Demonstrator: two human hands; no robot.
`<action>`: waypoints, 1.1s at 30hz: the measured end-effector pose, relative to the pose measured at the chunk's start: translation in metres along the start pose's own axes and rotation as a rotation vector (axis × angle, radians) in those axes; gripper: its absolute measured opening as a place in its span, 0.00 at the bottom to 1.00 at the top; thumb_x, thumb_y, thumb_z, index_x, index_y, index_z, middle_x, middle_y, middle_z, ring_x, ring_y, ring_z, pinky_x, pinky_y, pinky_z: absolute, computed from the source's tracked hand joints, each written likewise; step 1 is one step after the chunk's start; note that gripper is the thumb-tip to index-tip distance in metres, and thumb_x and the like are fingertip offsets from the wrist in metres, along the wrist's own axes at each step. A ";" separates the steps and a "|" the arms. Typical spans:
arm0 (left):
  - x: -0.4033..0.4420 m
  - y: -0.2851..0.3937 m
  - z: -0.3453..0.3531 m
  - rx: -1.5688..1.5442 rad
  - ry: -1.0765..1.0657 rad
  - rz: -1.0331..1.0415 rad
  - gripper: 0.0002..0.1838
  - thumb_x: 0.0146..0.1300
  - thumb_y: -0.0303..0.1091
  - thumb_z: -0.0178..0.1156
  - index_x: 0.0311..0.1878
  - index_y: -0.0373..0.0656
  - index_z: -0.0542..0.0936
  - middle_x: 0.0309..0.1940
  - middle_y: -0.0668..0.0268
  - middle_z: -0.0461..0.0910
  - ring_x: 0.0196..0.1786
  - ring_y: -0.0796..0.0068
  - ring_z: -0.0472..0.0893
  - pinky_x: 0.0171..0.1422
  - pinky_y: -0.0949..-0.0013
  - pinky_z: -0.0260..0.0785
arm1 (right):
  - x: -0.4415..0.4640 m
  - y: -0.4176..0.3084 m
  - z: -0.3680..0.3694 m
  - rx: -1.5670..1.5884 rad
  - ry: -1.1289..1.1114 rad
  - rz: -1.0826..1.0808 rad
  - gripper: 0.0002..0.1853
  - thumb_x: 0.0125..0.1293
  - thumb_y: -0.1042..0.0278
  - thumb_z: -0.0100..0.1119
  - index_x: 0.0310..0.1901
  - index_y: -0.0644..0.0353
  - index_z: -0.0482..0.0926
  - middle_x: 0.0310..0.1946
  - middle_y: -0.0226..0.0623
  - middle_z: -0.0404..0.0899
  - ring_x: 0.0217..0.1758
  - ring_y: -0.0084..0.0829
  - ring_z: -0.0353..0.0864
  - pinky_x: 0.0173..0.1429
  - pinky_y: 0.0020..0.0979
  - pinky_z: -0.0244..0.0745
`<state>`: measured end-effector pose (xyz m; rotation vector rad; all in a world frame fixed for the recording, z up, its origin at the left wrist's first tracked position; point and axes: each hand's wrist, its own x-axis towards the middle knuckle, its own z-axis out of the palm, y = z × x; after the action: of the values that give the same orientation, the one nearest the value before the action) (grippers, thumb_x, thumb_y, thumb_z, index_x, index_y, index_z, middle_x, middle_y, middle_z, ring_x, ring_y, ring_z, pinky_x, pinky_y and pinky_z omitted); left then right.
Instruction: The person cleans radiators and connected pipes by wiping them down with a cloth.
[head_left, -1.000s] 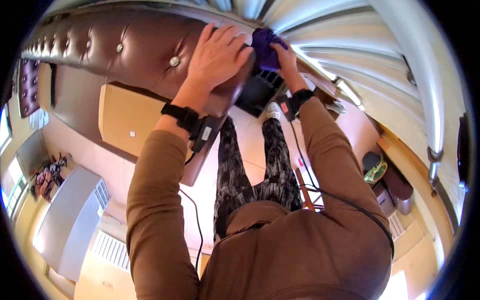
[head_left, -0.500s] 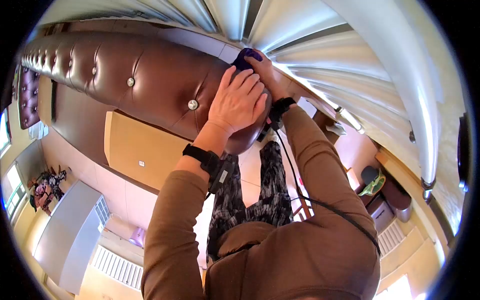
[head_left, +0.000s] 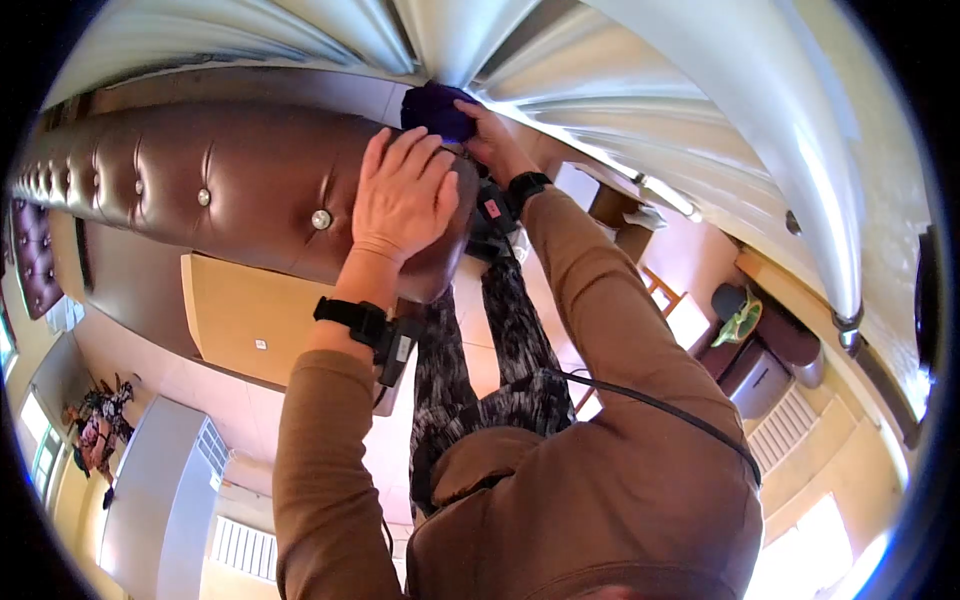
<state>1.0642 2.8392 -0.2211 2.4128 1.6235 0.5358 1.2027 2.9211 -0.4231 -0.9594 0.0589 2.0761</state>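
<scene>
One crumpled dark-purple cloth [head_left: 428,108] at a brown, button-tufted, leather-look backrest [head_left: 262,185]

Right hand [head_left: 488,136], fingers curled, grips the cloth beside the backrest's end; left hand [head_left: 402,200] lies palm-down on the backrest, fingers slightly spread, holding nothing.

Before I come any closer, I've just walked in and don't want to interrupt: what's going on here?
A person is at a brown padded backrest. The left hand lies spread on its end, gripping nothing; the right hand holds a purple cloth at its far edge. Whether the cloth touches it isn't clear.
</scene>
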 end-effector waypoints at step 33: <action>0.000 0.003 -0.005 0.022 0.075 0.018 0.10 0.58 0.36 0.49 0.38 0.43 0.77 0.43 0.62 0.76 0.54 0.62 0.70 0.63 0.55 0.54 | -0.215 -0.053 -0.002 -0.399 0.437 -0.436 0.24 0.54 0.67 0.63 0.53 0.64 0.69 0.42 0.38 0.74 0.43 0.29 0.73 0.49 0.27 0.68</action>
<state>1.0646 2.8380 -0.2158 2.4535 1.6469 0.6212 1.3199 2.8120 -0.2702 -1.5069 -0.3222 1.4751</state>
